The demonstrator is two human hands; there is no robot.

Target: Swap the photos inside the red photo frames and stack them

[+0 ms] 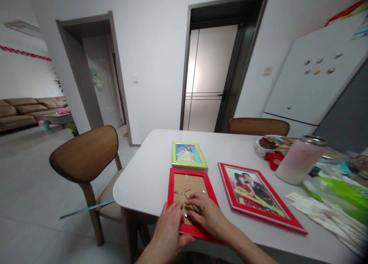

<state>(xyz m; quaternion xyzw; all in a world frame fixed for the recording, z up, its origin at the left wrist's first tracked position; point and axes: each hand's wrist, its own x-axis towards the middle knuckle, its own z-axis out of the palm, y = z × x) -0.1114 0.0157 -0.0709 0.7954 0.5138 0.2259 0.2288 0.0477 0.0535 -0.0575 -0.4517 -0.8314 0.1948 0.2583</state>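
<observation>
Red photo frame [171, 187], back upward, is laid on white table [143, 175]. Lower-left corner is covered by left hand [169, 223], backing board [195, 183] touched by right hand [207, 213]; fingers of both are bent, any grip cannot be told.

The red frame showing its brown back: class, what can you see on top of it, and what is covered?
The red frame has metal fittings on its brown backing. The left hand and right hand cover part of its near half. Its front is hidden.
</observation>
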